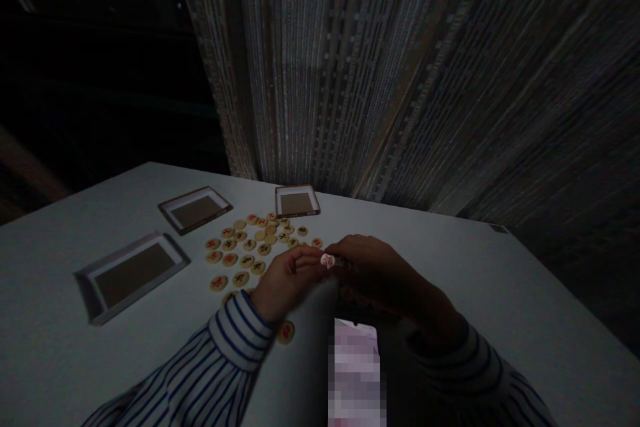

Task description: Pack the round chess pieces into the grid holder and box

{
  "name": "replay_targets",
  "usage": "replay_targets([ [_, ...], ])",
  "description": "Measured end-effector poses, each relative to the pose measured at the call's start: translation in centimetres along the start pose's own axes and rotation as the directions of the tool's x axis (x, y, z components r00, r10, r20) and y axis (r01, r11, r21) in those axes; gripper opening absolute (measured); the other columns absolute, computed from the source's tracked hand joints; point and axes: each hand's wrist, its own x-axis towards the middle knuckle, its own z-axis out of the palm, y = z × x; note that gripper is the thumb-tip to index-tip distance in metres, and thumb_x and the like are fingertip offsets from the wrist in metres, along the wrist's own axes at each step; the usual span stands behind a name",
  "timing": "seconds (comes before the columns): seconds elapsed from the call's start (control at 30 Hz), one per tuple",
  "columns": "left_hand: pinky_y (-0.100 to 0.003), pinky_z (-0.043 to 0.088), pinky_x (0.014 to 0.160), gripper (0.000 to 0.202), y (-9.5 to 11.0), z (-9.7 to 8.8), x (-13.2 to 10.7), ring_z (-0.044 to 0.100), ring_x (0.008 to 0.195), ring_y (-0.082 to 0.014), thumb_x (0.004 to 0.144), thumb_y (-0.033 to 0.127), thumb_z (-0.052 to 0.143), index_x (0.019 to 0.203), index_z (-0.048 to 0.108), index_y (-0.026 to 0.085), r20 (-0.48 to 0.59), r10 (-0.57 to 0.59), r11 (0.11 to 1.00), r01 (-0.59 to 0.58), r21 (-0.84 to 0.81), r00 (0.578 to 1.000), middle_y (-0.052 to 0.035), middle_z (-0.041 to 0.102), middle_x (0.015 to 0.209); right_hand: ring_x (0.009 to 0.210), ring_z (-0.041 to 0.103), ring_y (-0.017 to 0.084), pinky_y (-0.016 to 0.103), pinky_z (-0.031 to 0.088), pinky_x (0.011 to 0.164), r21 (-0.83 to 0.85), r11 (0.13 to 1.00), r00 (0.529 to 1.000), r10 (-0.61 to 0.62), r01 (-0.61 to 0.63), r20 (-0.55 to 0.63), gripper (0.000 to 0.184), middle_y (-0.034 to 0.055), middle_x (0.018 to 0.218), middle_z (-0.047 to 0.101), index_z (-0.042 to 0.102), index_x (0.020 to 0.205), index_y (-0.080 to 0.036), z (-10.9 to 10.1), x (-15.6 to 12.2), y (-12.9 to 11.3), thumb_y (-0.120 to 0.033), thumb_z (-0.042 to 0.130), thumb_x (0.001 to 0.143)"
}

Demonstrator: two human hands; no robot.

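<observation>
At the bottom edge of the frame, right of centre, a lit phone (356, 373) lies face up between the forearms, probably put there so the person can look down at it; its display is blurred out. Left of it, a single disc (285, 332) with a red character rests on the tabletop (500, 307) beside the striped left cuff (237, 327). Just beyond, near the centre, the hands meet: the left hand (289, 280) has its thumb and fingertips closed on a small pale piece (327, 260) with a red mark, seemingly pinched at the edge so its face stays uncovered. The right hand (395, 273) arches in from the other side, fingertips close to that piece; in the shadow one cannot tell whether it grips too. Rounded shapes under its palm are too dark to name. Left of centre, the scattered discs (247, 261) lie flat, most with red or black characters up, perhaps spread so they can be read. Around them, a grey tray (134, 275) at left and two brown-edged trays (195, 212) further back stand open, likely set aside to leave working room. A striped curtain (350, 67) hangs behind the tabletop's far edge.
</observation>
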Motion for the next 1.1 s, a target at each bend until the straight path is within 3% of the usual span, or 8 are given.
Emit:
replay_targets([
  [0.27, -0.028, 0.049, 0.073, 0.041, 0.1, 0.1, 0.0, 0.065, 0.074, -0.0158, 0.05, 0.032, 0.081, 0.08, 0.062, 0.013, -0.004, -0.015, 1.0, 0.015, -0.002, 1.0, -0.0049, 0.071, 0.078, 0.079, 0.054, 0.015, 0.026, 0.034, 0.064, -0.068, 0.998, 1.0, 0.005, -0.004, 0.028, 0.022, 0.0049, 0.089, 0.062, 0.058, 0.101, -0.02, 0.0, 0.2, -0.2, -0.032, 0.043, 0.089],
  [0.6, -0.033, 0.049, 0.08, 0.043, 0.1, -0.2, 0.0, 0.066, 0.078, -0.0175, 0.052, 0.032, 0.079, 0.086, 0.061, 0.013, -0.05, -0.019, 0.998, 0.022, 0.059, 0.999, -0.0063, 0.071, 0.081, 0.079, 0.055, 0.017, 0.028, 0.034, 0.065, -0.131, 0.99, 0.998, 0.064, -0.06, 0.027, 0.024, 0.0057, 0.089, 0.063, 0.059, 0.1, -0.019, -0.5, 0.0, 0.0, -0.029, 0.041, 0.088],
  [0.87, -0.034, 0.049, 0.081, 0.029, -0.3, -0.4, 0.1, 0.065, 0.081, -0.0185, 0.061, 0.029, 0.07, 0.085, 0.063, 0.014, -0.067, 0.097, 0.962, -0.076, 0.263, 0.993, -0.007, 0.071, 0.086, 0.082, 0.059, 0.019, 0.029, 0.037, 0.067, -0.193, 0.959, 0.97, 0.226, -0.206, 0.087, 0.022, 0.0068, 0.092, 0.066, 0.061, 0.098, -0.017, -2.0, -0.1, 0.0, -0.025, 0.048, 0.082],
  [1.1, -0.034, 0.049, 0.078, 0.023, -1.0, -1.0, 0.2, 0.063, 0.081, -0.0198, 0.068, 0.026, 0.061, 0.088, 0.067, 0.016, -0.03, 0.251, 0.799, -0.19, 0.57, 0.968, -0.0065, 0.07, 0.086, 0.083, 0.06, 0.02, 0.029, 0.038, 0.068, -0.188, 0.956, 0.959, 0.252, -0.225, 0.133, 0.024, 0.0076, 0.093, 0.067, 0.062, 0.097, -0.017, -1.8, -0.4, 1.2, -0.027, 0.046, 0.082],
])
